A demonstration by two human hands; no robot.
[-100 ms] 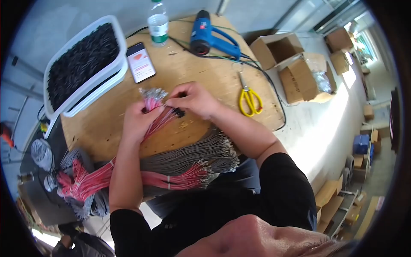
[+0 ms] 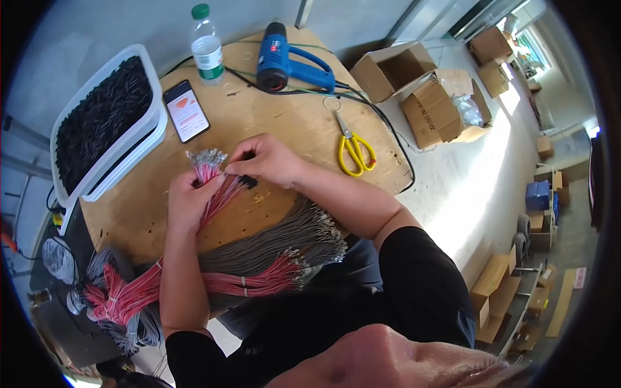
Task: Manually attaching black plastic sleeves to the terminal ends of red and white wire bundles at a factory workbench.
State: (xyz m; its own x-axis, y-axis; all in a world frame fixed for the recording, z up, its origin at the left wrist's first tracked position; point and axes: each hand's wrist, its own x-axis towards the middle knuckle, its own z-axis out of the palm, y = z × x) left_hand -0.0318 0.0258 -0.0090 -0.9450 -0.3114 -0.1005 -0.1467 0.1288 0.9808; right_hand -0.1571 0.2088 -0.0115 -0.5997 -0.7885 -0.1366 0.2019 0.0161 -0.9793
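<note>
Over the wooden table, my left hand is closed around a bundle of thin red and pink wires. Bare silvery terminals fan out above its thumb, and the wires trail down past the wrist. Thumb and forefinger of my right hand are pinched together right beside the bundle. What lies between those fingertips is too small to make out. Under the right hand, black sleeves show on some of the wire ends. Nearer to me lie grey wires and tied red wires, both with metal-tipped ends, partly behind my left forearm.
A white tub of short black pieces stands at the left, beside a lit phone. Along the back are a water bottle and a blue heat gun; yellow-handled scissors lie at the right. Cardboard boxes stand beyond the table.
The whole view has shifted, so the table things sit further left in the picture. Both hands keep their grip, the right still pinching beside the wire bundle.
</note>
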